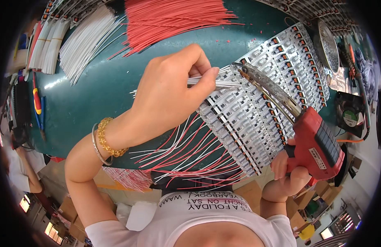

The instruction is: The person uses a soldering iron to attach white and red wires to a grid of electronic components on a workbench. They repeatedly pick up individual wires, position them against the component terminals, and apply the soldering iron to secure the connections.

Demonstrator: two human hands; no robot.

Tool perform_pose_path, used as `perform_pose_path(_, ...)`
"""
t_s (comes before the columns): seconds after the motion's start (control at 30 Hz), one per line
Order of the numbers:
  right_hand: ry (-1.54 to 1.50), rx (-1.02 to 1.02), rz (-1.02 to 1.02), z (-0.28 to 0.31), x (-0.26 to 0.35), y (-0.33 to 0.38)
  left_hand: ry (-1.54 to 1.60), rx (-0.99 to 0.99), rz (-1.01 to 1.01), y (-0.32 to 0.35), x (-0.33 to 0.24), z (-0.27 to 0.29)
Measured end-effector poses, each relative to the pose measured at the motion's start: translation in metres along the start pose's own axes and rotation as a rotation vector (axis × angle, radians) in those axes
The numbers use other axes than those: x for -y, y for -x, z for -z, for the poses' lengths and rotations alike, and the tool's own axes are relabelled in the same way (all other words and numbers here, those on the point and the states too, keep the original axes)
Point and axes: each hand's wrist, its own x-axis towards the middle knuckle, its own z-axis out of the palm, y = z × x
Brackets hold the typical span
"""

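Observation:
My left hand [167,84] is closed in a pinch around a small bunch of thin white wires [228,84]. The wires' ends reach over a panel of small circuit boards [240,127], set in rows of metallic and black parts. In my right hand [291,175] is a red soldering gun [318,144], gripped by its handle. Its long, darkened metal barrel slants over the panel, and the tip lies close to the wire ends; contact cannot be made out. Red and white wires [186,154] trail from the panel's near left side toward my lap.
Heaps of red wires [174,20] and white wires [89,41] lie on the green table [104,88]. At left are a red-yellow-handled tool [36,99] and tied white bundles [48,45]. Right stand a metal dish [328,45] and black fan [350,114]. A person's arm [29,171] shows far left.

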Motion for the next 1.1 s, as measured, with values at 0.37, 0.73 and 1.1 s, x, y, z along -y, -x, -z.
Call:
perform_pose_path(0.37,-0.033,0.035,0.016,0.0,0.0,-0.001,-0.092,-0.023,-0.093,0.0,0.001,-0.002)
perform_pose_path(0.73,-0.028,0.001,0.044,0.003,-0.001,0.006,-0.105,-0.03,-0.103,0.001,0.0,-0.003)
perform_pose_path(1.1,-0.047,-0.047,0.058,0.0,-0.004,0.01,-0.132,-0.044,-0.125,0.002,0.002,-0.005)
